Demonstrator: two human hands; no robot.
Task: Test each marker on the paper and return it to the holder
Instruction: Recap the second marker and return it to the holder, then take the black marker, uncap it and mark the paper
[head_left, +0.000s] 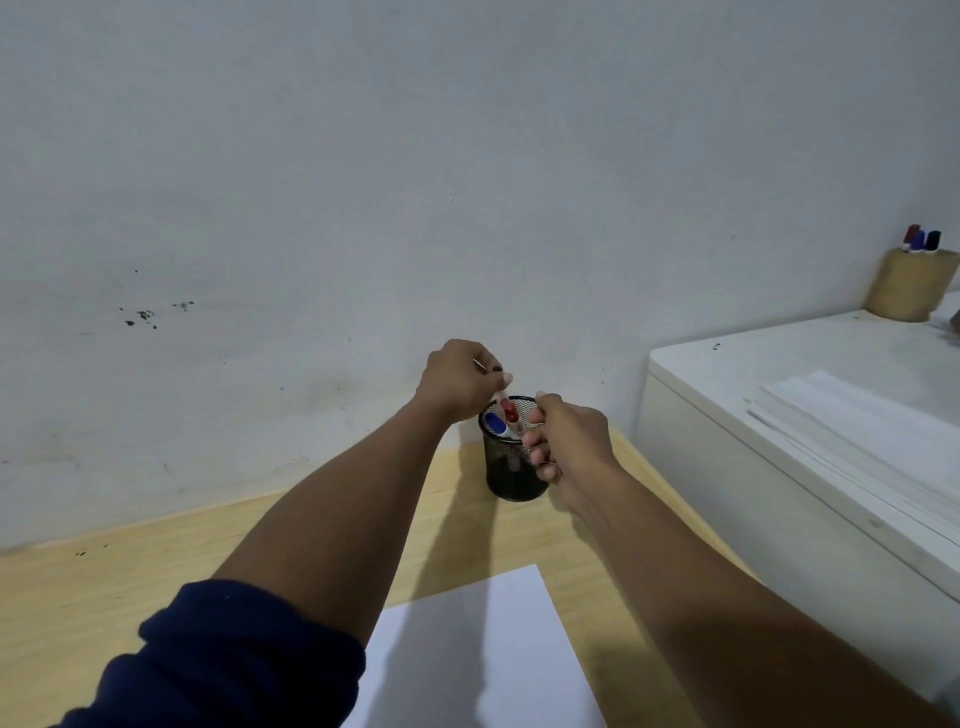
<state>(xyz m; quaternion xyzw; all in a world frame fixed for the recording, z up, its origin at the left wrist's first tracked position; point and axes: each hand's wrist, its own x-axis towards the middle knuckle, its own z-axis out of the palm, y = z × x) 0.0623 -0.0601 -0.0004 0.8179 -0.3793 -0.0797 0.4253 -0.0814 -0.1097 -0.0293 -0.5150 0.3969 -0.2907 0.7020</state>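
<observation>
A single head-worn wide-angle view looks forward and down from above the near edge of a pale wooden tabletop (156, 582); it faces a scuffed grey-white wall (363, 156) that fills the upper half; both bare forearms reach away from the lens toward a black mesh cylindrical holder (511, 467) at mid-distance; a white cabinet top (779, 364) lies at right; straight edges bow near the borders.

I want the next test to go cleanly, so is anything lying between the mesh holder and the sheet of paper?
Nothing visible does. The bare wooden desk runs from the black mesh holder to the white paper; only the person's forearms cross above it.
</observation>
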